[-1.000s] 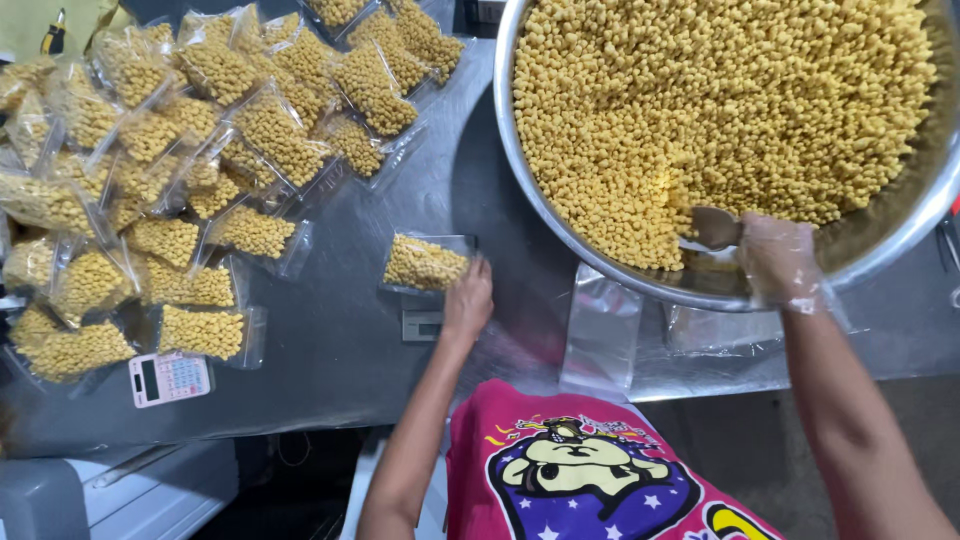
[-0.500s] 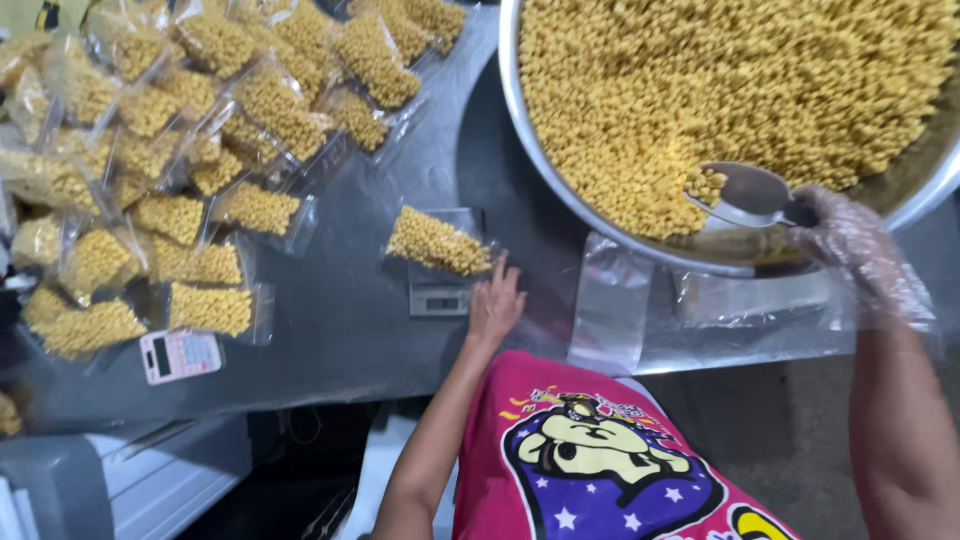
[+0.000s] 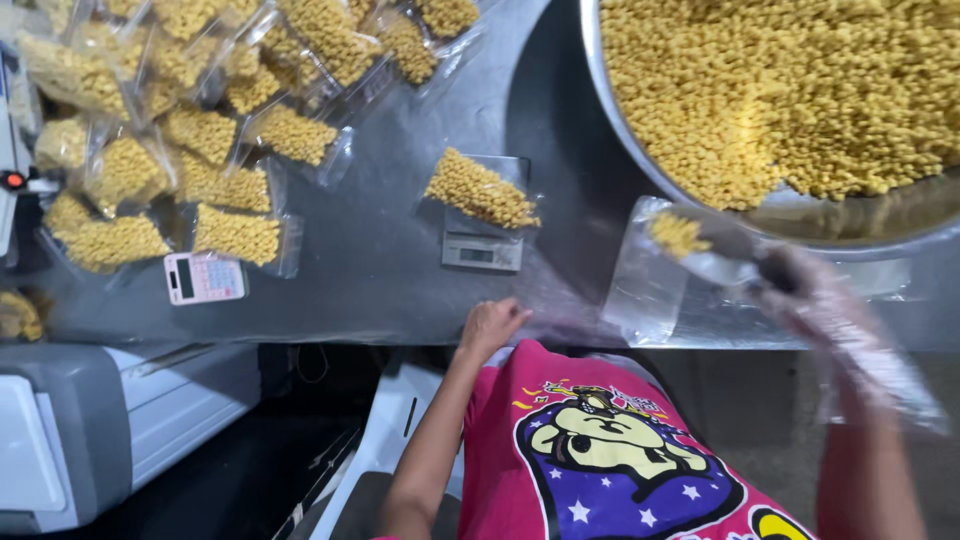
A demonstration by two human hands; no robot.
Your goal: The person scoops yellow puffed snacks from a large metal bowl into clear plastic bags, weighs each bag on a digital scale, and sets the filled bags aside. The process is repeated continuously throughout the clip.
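My right hand grips a scoop of snacks beside the bowl, while my left hand rests curled and empty on the counter.

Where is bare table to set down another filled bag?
Bare steel table lies between the small scale, the calculator and the near edge. Crowded: the filled bags at far left, and the big bowl with empty bags beside it.

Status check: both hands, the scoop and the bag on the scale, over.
Left hand bare, empty, at table edge. Gloved right hand grips scoop of yellow snacks over empty bag. Filled bag sits on scale. Nothing blocking.
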